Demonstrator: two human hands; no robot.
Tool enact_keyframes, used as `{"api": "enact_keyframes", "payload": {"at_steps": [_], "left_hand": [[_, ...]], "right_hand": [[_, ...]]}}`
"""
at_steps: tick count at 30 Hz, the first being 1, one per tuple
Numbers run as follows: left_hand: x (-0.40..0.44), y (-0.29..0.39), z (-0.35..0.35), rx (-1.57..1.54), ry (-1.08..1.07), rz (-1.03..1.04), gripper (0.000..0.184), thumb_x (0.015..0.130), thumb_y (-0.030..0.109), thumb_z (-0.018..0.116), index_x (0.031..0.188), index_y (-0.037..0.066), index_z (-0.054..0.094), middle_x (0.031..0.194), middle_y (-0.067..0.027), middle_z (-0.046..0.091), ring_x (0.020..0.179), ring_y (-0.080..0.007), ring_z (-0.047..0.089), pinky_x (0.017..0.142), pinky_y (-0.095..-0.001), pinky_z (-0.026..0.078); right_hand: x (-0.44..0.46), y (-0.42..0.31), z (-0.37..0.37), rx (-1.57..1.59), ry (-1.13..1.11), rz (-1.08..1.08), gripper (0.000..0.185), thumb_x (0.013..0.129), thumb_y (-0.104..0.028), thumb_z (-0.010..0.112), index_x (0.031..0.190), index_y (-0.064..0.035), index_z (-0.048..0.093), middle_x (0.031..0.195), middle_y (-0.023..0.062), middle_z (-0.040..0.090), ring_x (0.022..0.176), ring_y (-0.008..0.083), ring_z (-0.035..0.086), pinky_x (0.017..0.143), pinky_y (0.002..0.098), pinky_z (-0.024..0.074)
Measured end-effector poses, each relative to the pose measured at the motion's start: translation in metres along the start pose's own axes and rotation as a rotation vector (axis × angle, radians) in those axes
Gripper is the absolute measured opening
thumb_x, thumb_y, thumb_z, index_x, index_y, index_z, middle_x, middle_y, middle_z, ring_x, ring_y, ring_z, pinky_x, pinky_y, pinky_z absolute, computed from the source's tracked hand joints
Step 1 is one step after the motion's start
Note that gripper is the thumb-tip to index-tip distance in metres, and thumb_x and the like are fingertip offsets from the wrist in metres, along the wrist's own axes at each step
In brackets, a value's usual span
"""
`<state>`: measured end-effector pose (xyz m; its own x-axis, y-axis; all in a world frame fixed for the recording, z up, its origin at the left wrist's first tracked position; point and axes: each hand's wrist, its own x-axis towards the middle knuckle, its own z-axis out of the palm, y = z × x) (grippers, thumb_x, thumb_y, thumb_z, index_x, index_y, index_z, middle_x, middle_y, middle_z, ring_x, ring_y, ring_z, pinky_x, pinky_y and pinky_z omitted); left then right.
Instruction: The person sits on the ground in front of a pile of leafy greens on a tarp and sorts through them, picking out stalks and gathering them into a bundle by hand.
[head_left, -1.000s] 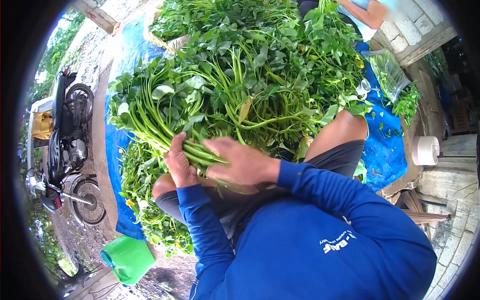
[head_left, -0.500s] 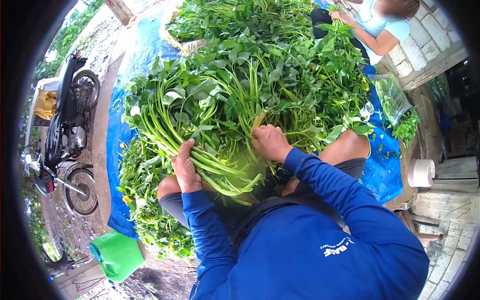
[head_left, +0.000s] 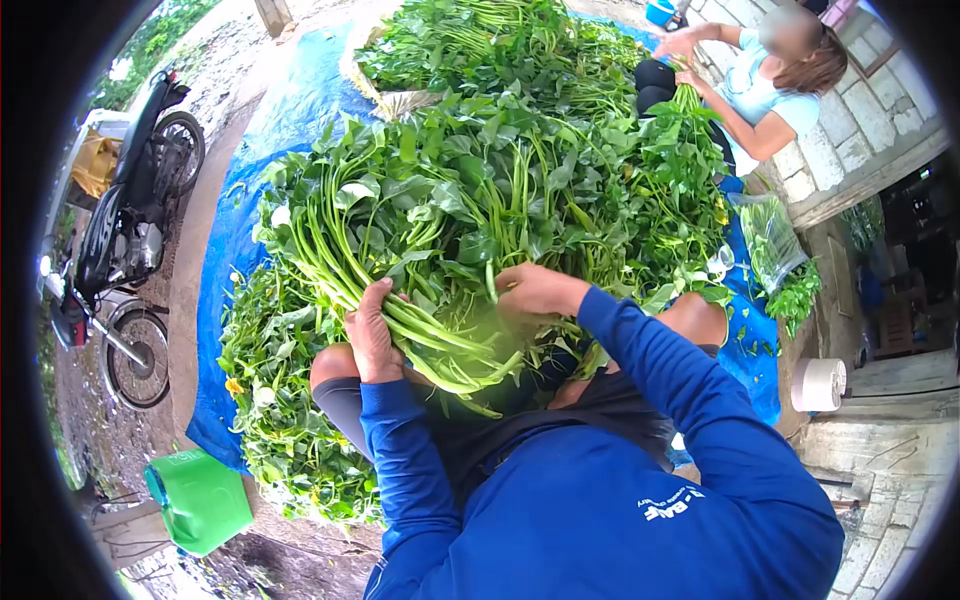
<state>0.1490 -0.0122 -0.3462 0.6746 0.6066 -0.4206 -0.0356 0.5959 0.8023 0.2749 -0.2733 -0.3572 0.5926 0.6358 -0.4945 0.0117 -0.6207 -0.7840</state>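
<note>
My left hand is closed round a thick bunch of long-stemmed leafy greens that look like water spinach. Its leaves point away from me, and the cut stem ends hang over my lap. Just right of those ends, my right hand is pinched, with a short green stem at its fingertips. Motion slightly blurs these fingers. Directly beyond both hands lies a big heap of the same greens.
A blue tarp lies under the heap. Opposite me on the right sits a person with a bunch in one hand. Nearby are a plastic bag of greens, a white roll-shaped object, a green container and a motorcycle.
My right hand has shifted slightly, and a short green stem now shows at its fingertips. My left hand keeps its hold. The other person has raised one arm, and the view has moved a little.
</note>
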Motion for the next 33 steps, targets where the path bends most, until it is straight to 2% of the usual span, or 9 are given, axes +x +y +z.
{"api": "enact_keyframes", "payload": {"at_steps": [2,5,6,11,14,18,25,27,33], "left_hand": [[0.000,0.001,-0.003,-0.006,0.008,0.002,0.023,0.089,0.015,0.081,0.095,-0.003,0.068,0.077,-0.0113,0.068,0.067,-0.0223,0.070,0.064,-0.0337,0.060],[0.001,-0.001,-0.005,-0.002,0.015,0.008,0.023,0.089,0.016,0.081,0.095,-0.002,0.069,0.077,-0.0109,0.068,0.067,-0.0221,0.070,0.064,-0.0336,0.060],[-0.001,0.000,-0.004,0.001,0.014,0.012,0.022,0.089,0.016,0.081,0.094,-0.002,0.069,0.077,-0.0108,0.069,0.067,-0.0219,0.070,0.064,-0.0334,0.060],[-0.002,-0.002,-0.002,0.055,-0.013,0.044,0.023,0.089,0.017,0.080,0.097,-0.003,0.072,0.078,-0.0116,0.072,0.066,-0.0221,0.071,0.063,-0.0349,0.061],[-0.002,-0.008,0.007,0.048,-0.049,0.018,0.025,0.088,0.017,0.081,0.099,-0.004,0.073,0.078,-0.0124,0.073,0.068,-0.0218,0.073,0.064,-0.0346,0.062],[-0.018,-0.023,0.043,0.024,-0.145,-0.011,0.021,0.088,0.014,0.080,0.098,-0.004,0.073,0.080,-0.0092,0.074,0.067,-0.0190,0.072,0.064,-0.0328,0.061],[-0.016,-0.069,0.050,0.014,-0.216,0.006,0.018,0.091,0.006,0.069,0.106,-0.005,0.073,0.090,-0.0092,0.076,0.073,-0.0183,0.073,0.066,-0.0330,0.061],[-0.019,-0.071,0.043,0.041,-0.276,-0.101,0.022,0.091,0.005,0.069,0.111,-0.005,0.071,0.096,-0.0101,0.076,0.079,-0.0195,0.074,0.069,-0.0334,0.061],[-0.009,-0.080,0.034,0.045,-0.274,-0.081,0.024,0.088,0.002,0.070,0.112,-0.002,0.070,0.098,-0.0081,0.075,0.079,-0.0173,0.071,0.070,-0.0325,0.058]], "right_hand": [[-0.001,-0.009,-0.021,0.172,-0.124,0.161,0.053,0.081,-0.026,0.077,0.122,0.0062,0.070,0.098,0.0132,0.075,0.086,0.0268,0.070,0.080,0.0388,0.0558],[0.016,0.019,-0.041,-0.260,0.089,-0.169,0.053,0.082,-0.026,0.077,0.125,0.0049,0.071,0.094,0.0061,0.070,0.073,0.0163,0.064,0.067,0.0331,0.0514],[0.012,0.015,-0.047,-0.345,0.137,-0.211,0.067,0.088,-0.018,0.071,0.150,0.0035,0.057,0.102,0.0066,0.069,0.074,0.0093,0.060,0.063,0.0281,0.0476],[-0.052,-0.061,-0.073,0.296,0.087,-0.155,0.085,0.087,-0.007,0.069,0.165,0.0012,0.038,0.081,0.0013,0.064,0.065,0.0083,0.053,0.060,0.0258,0.0440],[-0.087,-0.098,-0.061,-0.133,0.228,-0.263,0.087,0.085,-0.012,0.072,0.166,-0.0032,0.039,0.084,0.0046,0.068,0.068,0.0106,0.059,0.065,0.0284,0.0495],[-0.087,-0.098,-0.015,-0.537,0.370,-0.520,0.092,0.082,-0.012,0.067,0.168,-0.0175,0.035,0.108,0.0224,0.073,0.088,0.0426,0.072,0.081,0.0499,0.0571],[-0.023,-0.052,0.009,0.222,0.075,-0.215,0.040,0.098,-0.016,0.068,0.135,-0.0003,0.066,0.098,0.0028,0.071,0.073,0.0080,0.067,0.064,0.0279,0.0528],[-0.024,-0.065,0.009,0.377,0.166,-0.088,0.040,0.101,-0.021,0.068,0.136,-0.0010,0.064,0.097,0.0061,0.074,0.072,0.0101,0.068,0.064,0.0278,0.0557],[-0.018,-0.072,0.016,0.332,0.191,0.010,0.108,0.098,-0.037,0.078,0.169,0.0022,0.007,0.085,0.0103,0.072,0.055,0.0154,0.065,0.048,0.0287,0.0528]]}}
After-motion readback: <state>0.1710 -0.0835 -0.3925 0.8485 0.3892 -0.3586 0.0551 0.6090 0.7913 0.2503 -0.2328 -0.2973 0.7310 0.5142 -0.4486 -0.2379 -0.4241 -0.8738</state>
